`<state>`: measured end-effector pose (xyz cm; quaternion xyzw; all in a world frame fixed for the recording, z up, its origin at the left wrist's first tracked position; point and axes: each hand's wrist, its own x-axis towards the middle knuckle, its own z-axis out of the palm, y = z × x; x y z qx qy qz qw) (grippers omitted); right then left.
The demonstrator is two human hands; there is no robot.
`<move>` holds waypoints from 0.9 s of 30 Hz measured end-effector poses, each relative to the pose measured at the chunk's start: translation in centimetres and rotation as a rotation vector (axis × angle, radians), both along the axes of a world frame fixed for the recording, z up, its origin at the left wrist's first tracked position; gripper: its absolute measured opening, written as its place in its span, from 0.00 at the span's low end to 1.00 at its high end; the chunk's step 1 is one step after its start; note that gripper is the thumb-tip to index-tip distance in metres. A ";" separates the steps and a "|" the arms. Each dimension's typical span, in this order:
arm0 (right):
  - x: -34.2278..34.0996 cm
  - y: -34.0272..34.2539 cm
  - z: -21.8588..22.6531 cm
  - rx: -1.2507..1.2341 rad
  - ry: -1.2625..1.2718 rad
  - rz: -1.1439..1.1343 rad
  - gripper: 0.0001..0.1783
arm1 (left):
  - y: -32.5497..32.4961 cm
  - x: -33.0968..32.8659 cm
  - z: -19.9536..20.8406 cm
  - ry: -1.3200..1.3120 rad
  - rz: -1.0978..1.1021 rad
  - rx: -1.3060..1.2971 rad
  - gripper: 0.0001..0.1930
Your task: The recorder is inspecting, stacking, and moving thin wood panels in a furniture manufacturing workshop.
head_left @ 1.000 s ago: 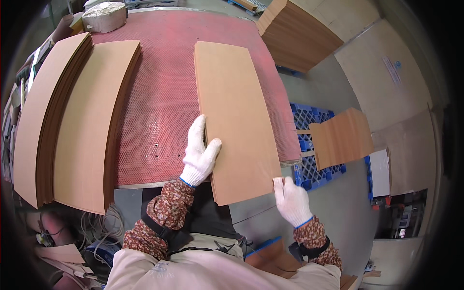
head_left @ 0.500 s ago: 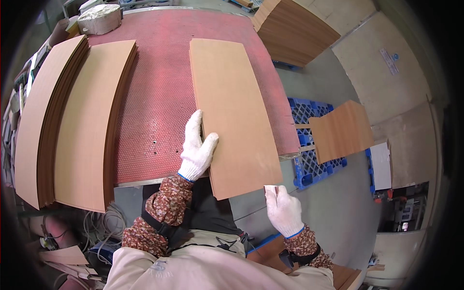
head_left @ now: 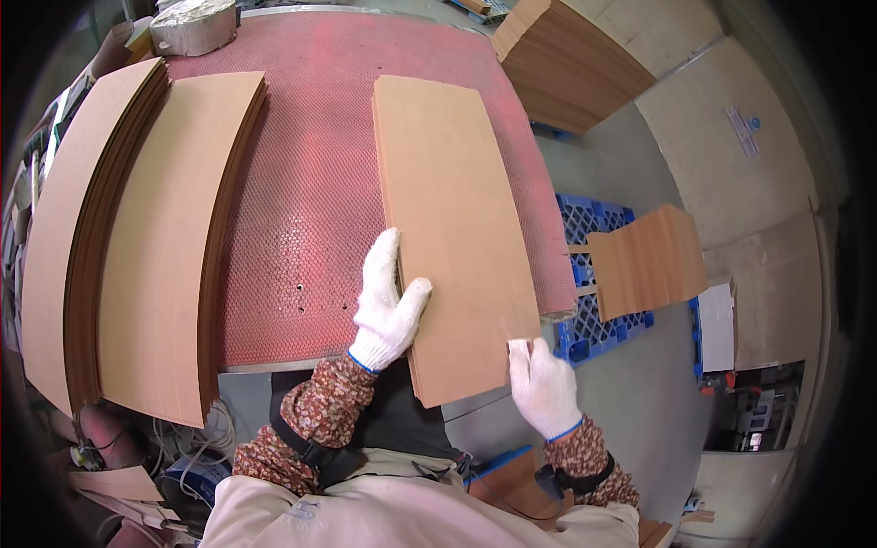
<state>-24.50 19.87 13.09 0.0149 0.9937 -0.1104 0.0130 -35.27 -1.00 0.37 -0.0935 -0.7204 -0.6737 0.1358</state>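
A stack of thin, light brown wood panels (head_left: 461,201) lies lengthwise on the red table, its near end jutting past the table's edge. My left hand (head_left: 385,306), in a white knitted glove, rests along the stack's left side. Its fingers stretch along that edge, and the thumb lies on the top panel. At the near right corner, my gloved right hand (head_left: 544,388) pinches a small folded piece of sandpaper (head_left: 519,344), pale on its visible face. The sandpaper is against or just over the corner; exact contact cannot be made out.
Two taller panel stacks, a middle one (head_left: 174,247) and an outer one (head_left: 78,228), stand on the left of the red mesh-patterned table (head_left: 292,210). Right of the table, a blue pallet (head_left: 580,342) carries brown boards (head_left: 644,260). A larger board pile (head_left: 571,64) stands farther back. Cables (head_left: 206,447) lie lower left.
The view has shifted slightly. My right hand with the sandpaper has moved from just below the stack's near edge up to its right corner. My left hand stays at the left side.
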 end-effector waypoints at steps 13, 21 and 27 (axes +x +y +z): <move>-28.5 -1.3 -2.3 0.111 0.198 0.140 0.22 | -0.4 0.4 1.3 -0.042 -0.022 -0.048 0.39; -39.5 -2.1 -2.4 0.126 0.199 0.122 0.23 | -0.3 0.7 1.4 -0.003 0.001 -0.013 0.41; -44.6 -3.4 -2.7 0.107 0.178 0.143 0.24 | -0.8 1.7 1.1 -0.029 -0.011 -0.070 0.42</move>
